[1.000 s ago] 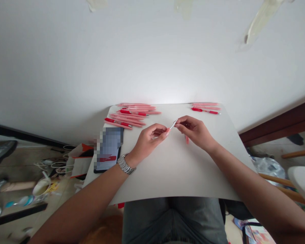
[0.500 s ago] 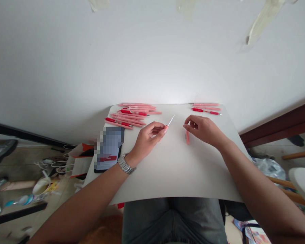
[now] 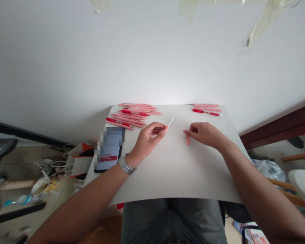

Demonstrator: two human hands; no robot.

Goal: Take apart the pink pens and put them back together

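Your left hand [image 3: 148, 137] is closed in a pinch, thumb against fingers, gripping a pink pen part [image 3: 166, 128] above the middle of the white table [image 3: 178, 176]; a thin pale stem [image 3: 171, 120] rises from it, slanting away from you and to the right. Your right hand [image 3: 205, 134] is curled just across from it, thumb and fingertips over the far end of a short pink piece [image 3: 188, 140] — you can see its near end below them, but whether the fingers grip it, or only hover over it, cannot be told. You wear a metal watch [image 3: 126, 164] on your left wrist, and near it, along the table's left edge, lies a phone [image 3: 108, 164] with its screen partly pixelated. Beyond the phone, at the far left, there is a loose pile of pink pens [image 3: 129, 119] with two red pens [image 3: 133, 113] among them. At the far right you have a smaller group of pink pens [image 3: 207, 106] — one red pen [image 3: 207, 112] lies on the near side of it.
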